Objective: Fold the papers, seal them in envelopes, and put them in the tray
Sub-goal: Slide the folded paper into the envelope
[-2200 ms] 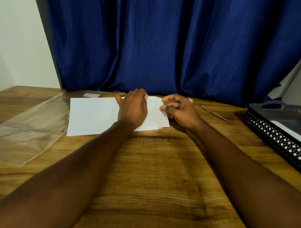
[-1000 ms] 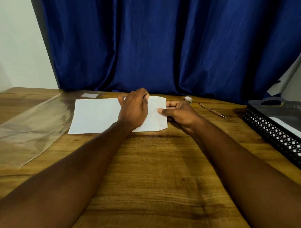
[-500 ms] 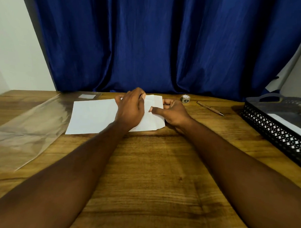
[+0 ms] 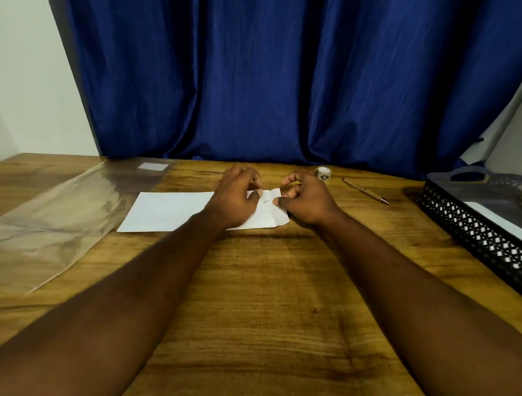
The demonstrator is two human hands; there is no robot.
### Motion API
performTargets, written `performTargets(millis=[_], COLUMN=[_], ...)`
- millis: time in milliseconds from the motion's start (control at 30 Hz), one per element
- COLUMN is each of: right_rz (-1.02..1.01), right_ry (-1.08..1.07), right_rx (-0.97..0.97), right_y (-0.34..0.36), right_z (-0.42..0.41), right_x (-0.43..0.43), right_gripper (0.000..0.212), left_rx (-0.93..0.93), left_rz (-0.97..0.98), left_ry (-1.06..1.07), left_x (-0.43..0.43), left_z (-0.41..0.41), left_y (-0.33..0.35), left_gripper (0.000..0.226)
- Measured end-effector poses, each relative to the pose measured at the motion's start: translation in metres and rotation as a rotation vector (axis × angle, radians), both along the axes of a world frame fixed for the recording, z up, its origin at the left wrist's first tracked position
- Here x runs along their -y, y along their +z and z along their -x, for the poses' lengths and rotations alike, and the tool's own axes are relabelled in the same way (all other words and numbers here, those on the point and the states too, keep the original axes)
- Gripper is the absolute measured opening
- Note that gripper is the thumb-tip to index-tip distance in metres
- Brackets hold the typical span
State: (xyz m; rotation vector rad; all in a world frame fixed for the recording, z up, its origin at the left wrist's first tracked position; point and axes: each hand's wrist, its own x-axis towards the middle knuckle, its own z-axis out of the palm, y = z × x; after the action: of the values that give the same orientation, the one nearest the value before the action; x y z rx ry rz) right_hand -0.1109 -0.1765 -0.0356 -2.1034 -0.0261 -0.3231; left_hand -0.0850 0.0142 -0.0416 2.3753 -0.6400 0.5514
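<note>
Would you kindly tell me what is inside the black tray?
A white sheet or envelope lies flat inside the tray; its near wall and the frame edge hide the rest.

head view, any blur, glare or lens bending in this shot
Head view: the left hand and right hand look slightly motion-blurred on the white paper; the clear plastic sheet carries soft glare; wide-angle distortion slants the black tray at the right edge; a soft shadow lies along the paper's near edge.
</note>
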Motion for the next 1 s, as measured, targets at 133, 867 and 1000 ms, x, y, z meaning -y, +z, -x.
performTargets(millis=[133, 867, 1000], right_rz=[0.102, -0.201, -0.199], right_ry=[-0.017, 0.191, 0.093], right_rx=[0.054, -0.253, -0.218], right_y=[-0.003, 0.011, 0.01], right_z=[0.001, 0.001, 0.001], right_x=[-0.002, -0.013, -0.01], right_gripper=[0.03, 0.039, 0.027], left_rx=[-0.145, -0.193, -0.196], left_rz=[-0.002, 0.009, 0.021], left_ry=[-0.041, -0.014, -0.036], left_x=[0.0, -0.002, -0.002], left_z=[-0.001, -0.001, 0.0], left_y=[-0.002, 0.0, -0.001], left_gripper=[0.011, 0.015, 0.01])
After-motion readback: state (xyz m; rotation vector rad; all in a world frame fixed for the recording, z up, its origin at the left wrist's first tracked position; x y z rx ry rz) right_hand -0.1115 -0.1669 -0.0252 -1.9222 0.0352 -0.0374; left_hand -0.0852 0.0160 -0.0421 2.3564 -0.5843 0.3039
